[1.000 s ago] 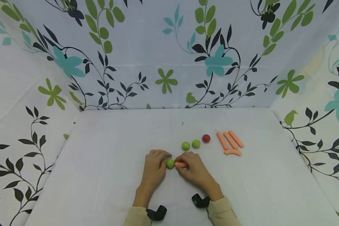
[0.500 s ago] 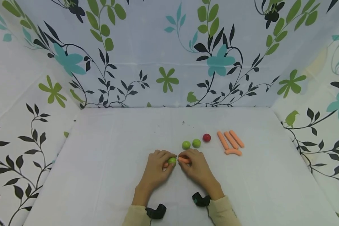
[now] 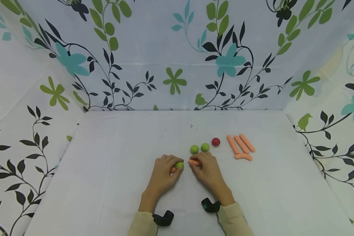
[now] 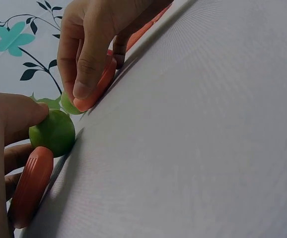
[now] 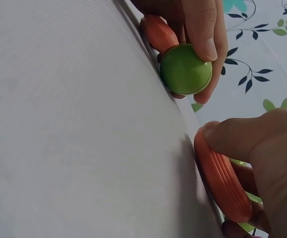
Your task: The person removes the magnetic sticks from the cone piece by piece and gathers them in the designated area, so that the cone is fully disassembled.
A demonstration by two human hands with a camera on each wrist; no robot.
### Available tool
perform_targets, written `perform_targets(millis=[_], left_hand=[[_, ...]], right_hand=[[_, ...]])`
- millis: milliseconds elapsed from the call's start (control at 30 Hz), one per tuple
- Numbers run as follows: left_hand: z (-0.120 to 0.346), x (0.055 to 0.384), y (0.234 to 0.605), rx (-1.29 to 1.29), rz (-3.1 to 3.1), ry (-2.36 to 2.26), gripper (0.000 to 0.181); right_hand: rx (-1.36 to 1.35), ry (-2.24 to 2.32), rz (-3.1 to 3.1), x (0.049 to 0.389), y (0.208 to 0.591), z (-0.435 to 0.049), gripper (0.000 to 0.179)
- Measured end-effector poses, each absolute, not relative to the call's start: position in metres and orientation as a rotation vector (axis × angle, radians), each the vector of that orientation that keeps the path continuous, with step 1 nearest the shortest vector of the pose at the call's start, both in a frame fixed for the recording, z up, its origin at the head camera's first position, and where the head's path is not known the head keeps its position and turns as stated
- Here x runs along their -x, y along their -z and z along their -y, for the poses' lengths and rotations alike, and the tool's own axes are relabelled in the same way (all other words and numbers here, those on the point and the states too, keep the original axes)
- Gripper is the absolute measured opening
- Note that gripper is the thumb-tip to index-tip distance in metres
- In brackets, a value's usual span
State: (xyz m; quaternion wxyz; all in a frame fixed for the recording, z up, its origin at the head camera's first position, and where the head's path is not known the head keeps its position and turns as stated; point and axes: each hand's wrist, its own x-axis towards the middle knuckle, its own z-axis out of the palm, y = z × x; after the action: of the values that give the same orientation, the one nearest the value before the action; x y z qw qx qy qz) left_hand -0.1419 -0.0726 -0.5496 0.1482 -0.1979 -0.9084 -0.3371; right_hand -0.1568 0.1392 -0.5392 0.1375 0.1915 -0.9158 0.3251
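In the head view my left hand point(image 3: 163, 173) holds a small green ball point(image 3: 179, 165) between thumb and fingers. An orange sausage point(image 4: 33, 186) touches that ball on the palm side, partly hidden by the hand in the head view. My right hand point(image 3: 207, 170) pinches another orange sausage point(image 5: 222, 181), its near end under the thumb. A narrow gap lies between the ball and this second sausage. Both hands are low, at the white table surface point(image 3: 121, 183).
Just beyond the right hand sit two more green balls point(image 3: 194, 149) and a red ball point(image 3: 215, 142). Farther right, several orange sausages point(image 3: 240, 144) lie together, one crosswise below the others. A leaf-patterned cloth point(image 3: 153, 59) hangs behind the table.
My left fingers and thumb have closed round the green ball. The right hand, holding its sausage, has drawn slightly to the right and away from the ball, opening a gap.
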Motion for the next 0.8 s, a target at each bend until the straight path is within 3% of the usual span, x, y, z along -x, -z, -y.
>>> perform_targets(millis=[367, 800], left_hand=[[0.071, 0.151, 0.547, 0.565, 2.576, 0.954, 0.023], [0.072, 0.140, 0.552, 0.514, 2.612, 0.984, 0.022]], right_hand=[[-0.496, -0.872, 2.645, 0.165, 0.533, -0.145, 0.020], [-0.355, -0.825, 2.798, 0.154, 0.528, -0.167, 0.019]])
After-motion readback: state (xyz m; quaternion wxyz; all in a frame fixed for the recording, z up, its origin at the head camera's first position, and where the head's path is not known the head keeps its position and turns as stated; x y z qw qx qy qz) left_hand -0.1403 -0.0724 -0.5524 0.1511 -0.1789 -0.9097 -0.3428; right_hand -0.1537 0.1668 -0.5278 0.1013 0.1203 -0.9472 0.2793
